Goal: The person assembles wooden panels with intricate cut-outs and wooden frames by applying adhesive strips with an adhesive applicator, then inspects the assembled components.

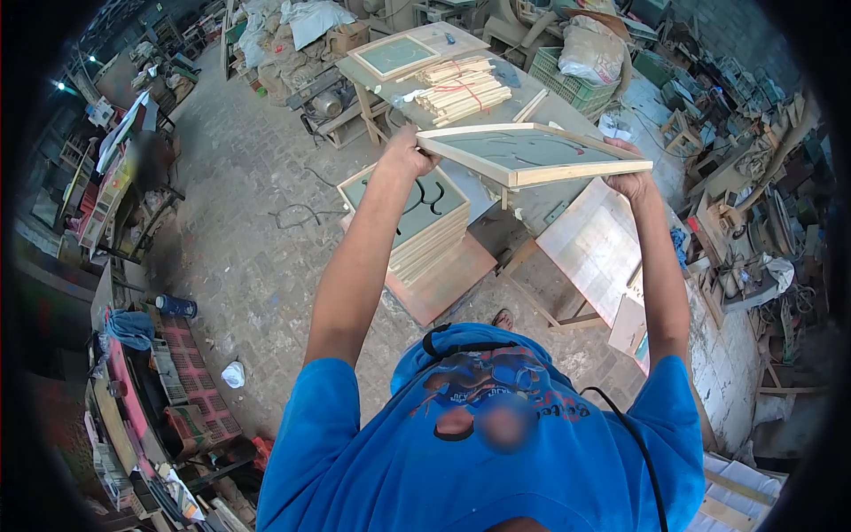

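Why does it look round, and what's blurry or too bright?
Head view: a very wide lens probably bends things inside black edges; a round smudge blurs part of the blue shirt, another sits upper left; a small light glares far left.

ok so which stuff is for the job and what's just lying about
Likely the job:
- framed panel between left hand and right hand
- stack of framed panels
- panel beside the strips
- tied wood strips

Probably lying about:
- blue cloth
- blue container
- white scrap
- green crate

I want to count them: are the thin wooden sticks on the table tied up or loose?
Mostly tied: red string crosses the pile of sticks. Two sticks beside it lie loose.
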{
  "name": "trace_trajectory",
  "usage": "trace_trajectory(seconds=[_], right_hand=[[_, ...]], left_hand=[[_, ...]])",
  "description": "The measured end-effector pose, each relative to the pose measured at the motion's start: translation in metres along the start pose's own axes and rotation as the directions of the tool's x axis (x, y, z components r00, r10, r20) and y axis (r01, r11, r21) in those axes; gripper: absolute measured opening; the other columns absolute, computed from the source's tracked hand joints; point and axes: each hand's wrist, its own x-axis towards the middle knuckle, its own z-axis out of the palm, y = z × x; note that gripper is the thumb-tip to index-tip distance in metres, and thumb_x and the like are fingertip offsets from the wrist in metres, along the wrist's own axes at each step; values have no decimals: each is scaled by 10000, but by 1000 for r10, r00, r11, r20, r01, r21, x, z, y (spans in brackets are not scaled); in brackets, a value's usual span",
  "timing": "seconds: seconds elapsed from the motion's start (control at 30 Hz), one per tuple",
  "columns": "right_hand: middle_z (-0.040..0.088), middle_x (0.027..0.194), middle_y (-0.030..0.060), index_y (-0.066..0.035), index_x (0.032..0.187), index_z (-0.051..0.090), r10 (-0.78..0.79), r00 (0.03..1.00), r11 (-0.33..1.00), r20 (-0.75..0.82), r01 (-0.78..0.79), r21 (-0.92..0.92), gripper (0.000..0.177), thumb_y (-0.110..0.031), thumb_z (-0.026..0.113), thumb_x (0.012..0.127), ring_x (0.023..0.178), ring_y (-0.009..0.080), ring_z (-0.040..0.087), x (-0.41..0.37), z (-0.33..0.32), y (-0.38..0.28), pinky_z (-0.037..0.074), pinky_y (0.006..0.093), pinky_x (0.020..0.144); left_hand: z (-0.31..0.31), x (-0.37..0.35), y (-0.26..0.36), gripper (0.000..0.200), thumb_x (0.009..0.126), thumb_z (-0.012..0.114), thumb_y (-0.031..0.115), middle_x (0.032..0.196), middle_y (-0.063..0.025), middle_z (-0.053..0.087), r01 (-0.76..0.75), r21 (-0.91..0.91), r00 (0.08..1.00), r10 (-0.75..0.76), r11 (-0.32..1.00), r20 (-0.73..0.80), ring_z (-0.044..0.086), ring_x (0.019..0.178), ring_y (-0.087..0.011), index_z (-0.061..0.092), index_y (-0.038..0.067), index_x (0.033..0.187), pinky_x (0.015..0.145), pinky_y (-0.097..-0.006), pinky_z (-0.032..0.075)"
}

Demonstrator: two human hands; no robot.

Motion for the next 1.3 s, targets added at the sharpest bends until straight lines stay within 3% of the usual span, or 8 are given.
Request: trace_trajectory(seconds=[0.4, 0.6, 0.8, 0.97, 1.07, 1.17, 1.27, 1.3], right_hand=[[538, 1198, 350, 155, 1202, 464, -8, 1000, 1000, -4, 8, -8, 393, -131, 484, 933, 1014, 421, 624, 4, -11, 4, 582, 446, 846], [465, 1316, 352, 174, 1333, 352, 6, 980, 994, 198, -27, 101, 525, -150, 456, 932, 1188, 443, 520, 5, -19, 26, 393, 505, 1073], [486, 1306, 334, 127, 1330, 410, -169, 978, 985, 126, 163, 59, 495, -156, 466, 928, 1187, 424, 528, 11, -23, 36, 408, 477, 1064], [556, 1266, 258, 75, 1330, 452, -371, 929, 910, -6, 362, -204, 480, -252, 459, 979, 1112, 349, 579, 2, -17, 13, 477, 416, 979], [640, 1085, 152, 1, 1191, 567, -711, 659, 675, -245, 544, -498, 389, -310, 469, 979, 919, 256, 604, -17, -14, 0, 497, 341, 827], [624, 861, 72, -20, 1019, 606, -978, 113, 204, -177, 698, -686, 287, -286, 510, 967, 731, 173, 555, -51, 3, 16, 437, 271, 711], [616, 803, 62, -10, 993, 604, -989, -29, -129, 142, 625, -770, 264, -254, 506, 967, 698, 167, 566, -79, 68, 100, 447, 276, 722], [613, 785, 76, 2, 1005, 606, -945, 72, -214, 320, 604, -768, 271, -241, 490, 972, 689, 156, 581, -83, 83, 129, 465, 276, 714]], left_hand=[[-2, 0, -2, 280, 971, 415, 114, 1018, -211, 644, -3, 20, 996, 1, 1000, 89, 693, 877, -309, 538, -85, 1125, 748, -442, 616], [42, -113, -39, 432, 978, 477, 298, 1236, -175, 557, -342, 200, 910, 271, 918, 314, 608, 1082, -279, 438, -5, 1283, 946, -441, 509], [49, -176, -69, 439, 932, 568, 255, 1165, -170, 607, -230, 431, 815, -69, 873, 576, 656, 993, -258, 449, 1, 1269, 839, -401, 567], [42, -185, -76, 449, 914, 579, 224, 1145, -172, 627, -239, 350, 805, -16, 906, 593, 668, 992, -252, 449, -22, 1267, 825, -399, 587], [35, -190, -79, 449, 916, 566, 196, 1165, -189, 612, -286, 315, 784, 32, 905, 620, 663, 1010, -255, 432, -33, 1278, 841, -404, 589], [35, -198, -89, 458, 927, 535, 158, 1216, -205, 569, -373, 282, 742, 102, 884, 663, 649, 1037, -264, 378, -46, 1307, 847, -412, 590], [40, -202, -102, 472, 939, 504, 123, 1259, -208, 524, -448, 216, 688, 180, 868, 703, 629, 1072, -275, 317, -47, 1337, 846, -421, 591], [42, -203, -107, 478, 943, 493, 109, 1274, -205, 506, -500, 182, 651, 228, 847, 724, 619, 1087, -278, 291, -39, 1351, 844, -423, 593]])
